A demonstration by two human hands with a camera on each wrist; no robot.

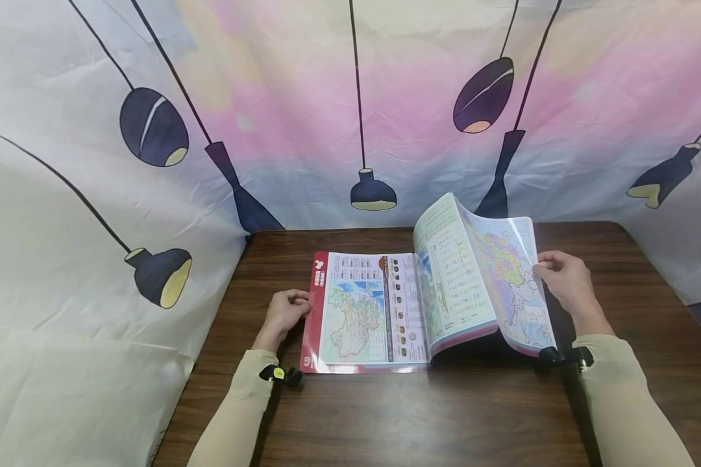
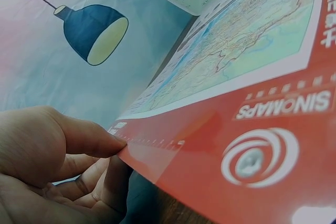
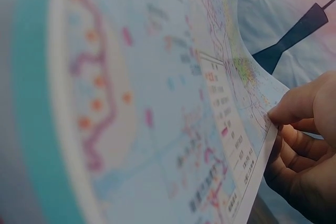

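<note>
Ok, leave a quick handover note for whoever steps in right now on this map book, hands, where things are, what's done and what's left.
Left hand: thumb and curled fingers pinch the red left edge of the atlas, holding that side down.
Right hand: pinches the outer edge of the lifted pages, which arch up from the spine.
The atlas lies open on the wooden table, in front of the lamp-print backdrop.
Done: book open, left spread flat, a few pages raised.
Left, probably: carry the raised pages over and lay them flat.

Both forearms reach forward in beige sleeves. The left hand (image 1: 284, 312) lies low with fingers curled; the right hand (image 1: 566, 280) is raised, thumb and fingers pinching.
</note>
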